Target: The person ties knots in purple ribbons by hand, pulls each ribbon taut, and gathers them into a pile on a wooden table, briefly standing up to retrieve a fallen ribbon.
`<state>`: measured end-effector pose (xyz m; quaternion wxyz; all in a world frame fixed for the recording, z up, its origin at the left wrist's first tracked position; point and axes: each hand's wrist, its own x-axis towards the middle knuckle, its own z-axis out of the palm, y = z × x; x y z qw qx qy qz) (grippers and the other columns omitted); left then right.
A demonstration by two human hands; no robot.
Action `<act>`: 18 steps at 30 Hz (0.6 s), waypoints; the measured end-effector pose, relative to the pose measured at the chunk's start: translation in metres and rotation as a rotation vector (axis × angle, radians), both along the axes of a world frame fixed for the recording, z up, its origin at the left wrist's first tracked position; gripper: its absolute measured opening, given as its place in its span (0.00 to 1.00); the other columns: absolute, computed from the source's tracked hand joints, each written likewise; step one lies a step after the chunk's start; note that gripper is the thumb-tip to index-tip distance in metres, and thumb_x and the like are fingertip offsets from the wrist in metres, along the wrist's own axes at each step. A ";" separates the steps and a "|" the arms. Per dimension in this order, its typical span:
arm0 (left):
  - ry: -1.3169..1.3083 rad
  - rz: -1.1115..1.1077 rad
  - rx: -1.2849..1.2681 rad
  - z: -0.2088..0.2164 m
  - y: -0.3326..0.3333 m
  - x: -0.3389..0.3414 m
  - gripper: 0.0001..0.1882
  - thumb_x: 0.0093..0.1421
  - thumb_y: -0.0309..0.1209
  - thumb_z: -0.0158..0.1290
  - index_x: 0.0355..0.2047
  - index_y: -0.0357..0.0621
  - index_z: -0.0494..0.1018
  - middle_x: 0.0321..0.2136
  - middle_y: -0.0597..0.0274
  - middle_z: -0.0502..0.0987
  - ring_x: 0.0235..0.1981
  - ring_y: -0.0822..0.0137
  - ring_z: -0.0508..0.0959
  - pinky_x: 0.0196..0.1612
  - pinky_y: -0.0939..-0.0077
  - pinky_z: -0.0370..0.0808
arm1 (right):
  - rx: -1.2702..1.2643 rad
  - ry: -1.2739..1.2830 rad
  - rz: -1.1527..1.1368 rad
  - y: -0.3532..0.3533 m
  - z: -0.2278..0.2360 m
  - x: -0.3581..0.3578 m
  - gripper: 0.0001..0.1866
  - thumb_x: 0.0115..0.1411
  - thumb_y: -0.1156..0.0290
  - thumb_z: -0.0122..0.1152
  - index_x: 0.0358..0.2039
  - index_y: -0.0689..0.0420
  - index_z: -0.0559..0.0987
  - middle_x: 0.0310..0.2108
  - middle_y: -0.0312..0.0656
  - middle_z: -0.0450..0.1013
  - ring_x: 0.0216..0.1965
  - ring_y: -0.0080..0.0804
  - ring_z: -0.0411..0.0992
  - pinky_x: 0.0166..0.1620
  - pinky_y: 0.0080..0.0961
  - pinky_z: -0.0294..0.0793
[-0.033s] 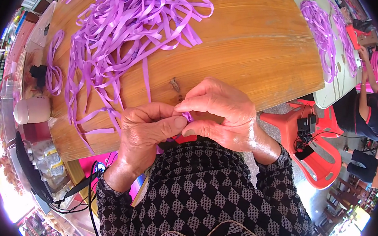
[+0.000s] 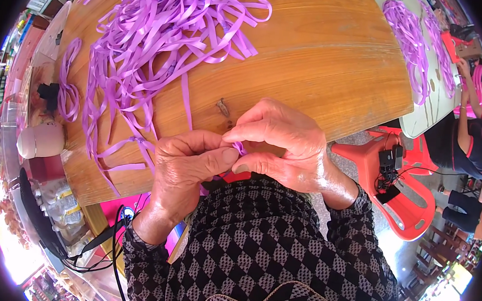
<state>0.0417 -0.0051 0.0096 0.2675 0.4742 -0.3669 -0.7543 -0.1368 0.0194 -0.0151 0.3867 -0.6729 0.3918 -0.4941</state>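
Close to my body, just past the table's near edge, both hands meet around a small bit of purple ribbon (image 2: 241,148). My left hand (image 2: 188,155) is closed, its thumb and forefinger pinching the ribbon. From the other side my right hand (image 2: 288,145) curls around the same piece, its fingertips touching those of the left hand; most of the ribbon is hidden by the fingers. Beyond the hands, a big tangled heap of purple ribbons (image 2: 154,40) covers the table's far left, with loose ends trailing toward my left wrist.
The wooden table (image 2: 323,62) spreads out ahead. A white-lidded jar (image 2: 42,140) and a looped ribbon (image 2: 70,79) lie at left, cables (image 2: 116,242) below. More ribbons (image 2: 410,50) hang on a pale table at right. A red plastic chair (image 2: 408,210) holds black devices; another person (image 2: 465,136) is beyond.
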 end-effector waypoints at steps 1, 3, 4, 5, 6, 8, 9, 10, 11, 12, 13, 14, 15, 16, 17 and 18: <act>0.000 0.001 0.003 -0.001 0.001 0.000 0.06 0.49 0.23 0.56 0.29 0.36 0.76 0.22 0.65 0.76 0.19 0.81 0.71 0.21 0.90 0.64 | 0.027 -0.014 0.004 0.001 -0.001 0.000 0.20 0.39 0.74 0.68 0.36 0.57 0.77 0.30 0.38 0.70 0.30 0.28 0.70 0.32 0.22 0.69; 0.009 0.010 0.040 0.000 0.001 0.000 0.06 0.49 0.22 0.57 0.29 0.35 0.75 0.23 0.63 0.77 0.20 0.80 0.72 0.23 0.90 0.65 | 0.052 -0.028 0.008 0.001 -0.001 0.001 0.20 0.39 0.75 0.68 0.36 0.57 0.77 0.30 0.38 0.70 0.30 0.27 0.69 0.32 0.22 0.69; 0.009 0.011 0.041 -0.001 0.002 0.001 0.06 0.49 0.22 0.57 0.29 0.35 0.75 0.23 0.63 0.77 0.20 0.80 0.72 0.23 0.90 0.65 | 0.098 -0.060 0.021 0.002 -0.002 0.001 0.19 0.39 0.75 0.68 0.36 0.57 0.77 0.29 0.38 0.70 0.30 0.27 0.69 0.32 0.21 0.69; 0.020 0.009 0.032 -0.002 0.002 0.001 0.07 0.48 0.22 0.57 0.29 0.35 0.75 0.23 0.63 0.76 0.21 0.79 0.72 0.23 0.89 0.66 | 0.144 -0.092 0.033 0.002 -0.002 0.001 0.19 0.39 0.75 0.68 0.36 0.57 0.77 0.29 0.38 0.71 0.30 0.27 0.69 0.32 0.21 0.69; 0.031 0.007 0.022 -0.002 0.002 0.002 0.07 0.48 0.22 0.57 0.29 0.34 0.75 0.23 0.62 0.76 0.21 0.79 0.73 0.24 0.89 0.67 | 0.145 -0.091 0.032 0.002 -0.003 0.001 0.19 0.39 0.75 0.68 0.36 0.57 0.77 0.29 0.38 0.71 0.30 0.27 0.69 0.32 0.21 0.69; 0.039 0.004 0.043 -0.002 0.002 0.002 0.07 0.48 0.22 0.57 0.29 0.34 0.75 0.23 0.62 0.76 0.22 0.78 0.73 0.25 0.88 0.68 | 0.151 -0.105 0.059 0.000 -0.003 0.001 0.18 0.39 0.76 0.68 0.34 0.57 0.77 0.29 0.38 0.71 0.30 0.27 0.69 0.32 0.21 0.68; 0.047 0.002 0.062 -0.002 0.001 0.003 0.07 0.48 0.22 0.57 0.30 0.34 0.75 0.23 0.62 0.76 0.22 0.78 0.73 0.25 0.88 0.68 | 0.151 -0.105 0.060 0.000 -0.003 0.001 0.18 0.39 0.76 0.68 0.34 0.57 0.77 0.29 0.38 0.71 0.30 0.27 0.69 0.32 0.21 0.68; 0.047 0.002 0.062 -0.001 0.001 0.002 0.07 0.48 0.22 0.57 0.30 0.34 0.75 0.23 0.62 0.76 0.22 0.78 0.73 0.25 0.88 0.68 | 0.146 -0.112 0.081 -0.001 -0.003 0.001 0.16 0.41 0.80 0.65 0.33 0.57 0.76 0.27 0.37 0.68 0.27 0.24 0.68 0.28 0.20 0.67; 0.046 0.002 0.055 0.001 0.002 0.001 0.07 0.49 0.22 0.57 0.29 0.34 0.75 0.23 0.62 0.76 0.22 0.78 0.73 0.25 0.88 0.68 | 0.143 -0.119 0.103 -0.001 -0.002 0.001 0.14 0.43 0.84 0.63 0.32 0.57 0.75 0.26 0.35 0.65 0.24 0.21 0.67 0.24 0.20 0.66; 0.046 0.002 0.047 0.002 0.002 0.001 0.06 0.49 0.22 0.57 0.29 0.34 0.74 0.23 0.63 0.76 0.21 0.78 0.72 0.25 0.89 0.68 | 0.143 -0.118 0.104 -0.002 -0.002 0.001 0.14 0.43 0.84 0.63 0.32 0.57 0.75 0.26 0.35 0.65 0.24 0.21 0.67 0.24 0.20 0.66; 0.046 0.003 0.048 0.002 0.002 0.001 0.06 0.49 0.22 0.57 0.29 0.34 0.74 0.23 0.63 0.76 0.21 0.78 0.72 0.25 0.89 0.68 | 0.109 -0.084 0.117 -0.004 -0.002 0.000 0.13 0.43 0.83 0.63 0.31 0.56 0.74 0.25 0.35 0.64 0.24 0.23 0.67 0.24 0.21 0.66; 0.034 -0.040 0.015 0.001 0.001 0.002 0.06 0.49 0.23 0.57 0.28 0.34 0.74 0.22 0.63 0.76 0.21 0.78 0.72 0.24 0.89 0.67 | 0.077 -0.051 0.131 -0.005 -0.003 0.001 0.13 0.42 0.82 0.63 0.29 0.56 0.73 0.24 0.35 0.64 0.24 0.24 0.67 0.25 0.21 0.66; 0.022 -0.084 -0.017 0.001 0.000 0.003 0.06 0.49 0.24 0.57 0.28 0.34 0.74 0.21 0.64 0.75 0.20 0.78 0.71 0.24 0.89 0.67 | 0.078 -0.051 0.132 -0.005 -0.002 0.001 0.13 0.42 0.82 0.63 0.29 0.56 0.73 0.24 0.35 0.64 0.24 0.24 0.67 0.25 0.21 0.66; 0.022 -0.083 -0.015 0.001 -0.002 0.005 0.06 0.49 0.24 0.57 0.28 0.34 0.74 0.21 0.64 0.75 0.20 0.78 0.71 0.24 0.89 0.67 | 0.041 -0.006 0.120 -0.005 -0.001 0.002 0.13 0.42 0.81 0.64 0.28 0.56 0.72 0.24 0.35 0.64 0.25 0.25 0.67 0.25 0.22 0.66; -0.008 -0.140 0.003 0.003 -0.005 0.007 0.07 0.49 0.25 0.58 0.27 0.34 0.74 0.20 0.64 0.75 0.19 0.79 0.71 0.24 0.89 0.67 | 0.003 0.041 0.108 -0.005 0.001 0.002 0.13 0.41 0.80 0.65 0.27 0.55 0.71 0.23 0.35 0.64 0.25 0.27 0.67 0.26 0.23 0.66; -0.038 -0.197 0.021 0.004 -0.007 0.009 0.07 0.48 0.26 0.58 0.26 0.34 0.74 0.19 0.65 0.74 0.19 0.79 0.70 0.23 0.89 0.66 | 0.005 0.041 0.109 -0.005 0.004 0.002 0.13 0.41 0.80 0.65 0.27 0.55 0.71 0.23 0.35 0.64 0.25 0.27 0.67 0.26 0.23 0.66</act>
